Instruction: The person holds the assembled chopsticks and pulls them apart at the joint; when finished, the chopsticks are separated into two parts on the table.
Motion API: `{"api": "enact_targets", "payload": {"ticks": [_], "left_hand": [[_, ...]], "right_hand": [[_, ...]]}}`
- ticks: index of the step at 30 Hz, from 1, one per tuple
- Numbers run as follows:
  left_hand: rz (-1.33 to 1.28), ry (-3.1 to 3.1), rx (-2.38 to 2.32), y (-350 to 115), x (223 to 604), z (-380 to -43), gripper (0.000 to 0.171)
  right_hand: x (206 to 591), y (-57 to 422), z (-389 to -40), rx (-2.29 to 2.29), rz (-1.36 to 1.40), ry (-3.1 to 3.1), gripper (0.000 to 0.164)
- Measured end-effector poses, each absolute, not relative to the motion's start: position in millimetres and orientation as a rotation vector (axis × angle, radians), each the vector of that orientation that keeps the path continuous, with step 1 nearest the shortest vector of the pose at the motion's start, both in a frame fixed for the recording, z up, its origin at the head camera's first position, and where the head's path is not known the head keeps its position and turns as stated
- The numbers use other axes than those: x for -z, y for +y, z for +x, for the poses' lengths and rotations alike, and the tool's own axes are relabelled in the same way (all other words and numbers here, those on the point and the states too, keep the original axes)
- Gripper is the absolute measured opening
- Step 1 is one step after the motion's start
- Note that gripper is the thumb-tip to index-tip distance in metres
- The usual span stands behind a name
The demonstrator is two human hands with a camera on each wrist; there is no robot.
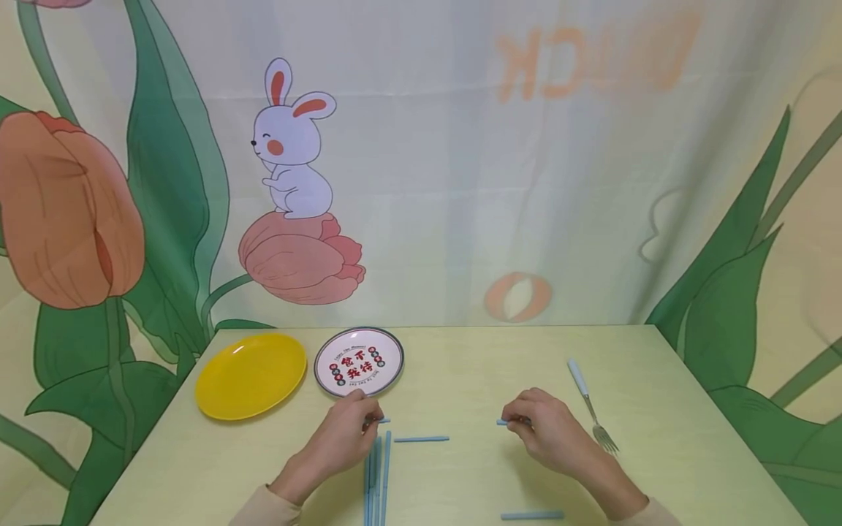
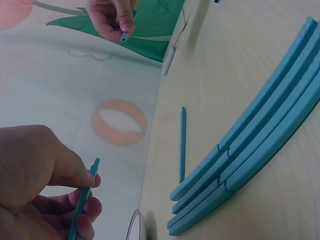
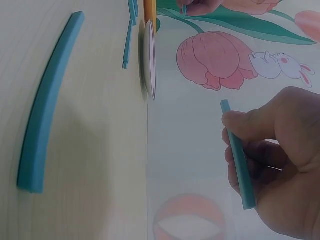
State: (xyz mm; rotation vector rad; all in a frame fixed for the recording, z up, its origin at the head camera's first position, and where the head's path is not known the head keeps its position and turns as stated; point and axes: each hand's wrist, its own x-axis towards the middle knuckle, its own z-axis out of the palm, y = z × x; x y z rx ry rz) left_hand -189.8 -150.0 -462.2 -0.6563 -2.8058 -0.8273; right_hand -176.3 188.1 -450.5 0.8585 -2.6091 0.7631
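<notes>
My left hand [image 1: 337, 436] pinches a slim blue chopstick half [image 2: 81, 207] with a narrow peg at its tip. Raised over the right side of the table, my right hand [image 1: 555, 436] grips another blue chopstick half [image 3: 241, 170] between thumb and curled fingers. The two pieces point toward each other across a wide gap. Below the left hand lie several long blue chopsticks [image 2: 270, 97] side by side, each with a joint line. One loose pegged half [image 1: 421, 439] lies to their right, and a thicker half [image 1: 533, 516] rests near the front edge.
A yellow plate [image 1: 250, 376] stands at the back left. Next to it is a white plate [image 1: 358, 343] with a dark rim and red characters. A fork [image 1: 588, 398] with a pale handle lies beyond the right hand. Behind the table hangs a printed curtain [image 1: 427, 219].
</notes>
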Motion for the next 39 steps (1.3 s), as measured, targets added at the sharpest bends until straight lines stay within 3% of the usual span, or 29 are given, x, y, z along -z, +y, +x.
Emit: {"api": "enact_targets", "payload": {"ticks": [39], "left_hand": [[-0.825,-2.687,0.85,-123.1,477.9,-203.7,0.01]], "right_hand": [[466.3,193.0,-157.4,-0.815,0.932,-2.613,0.017]]}}
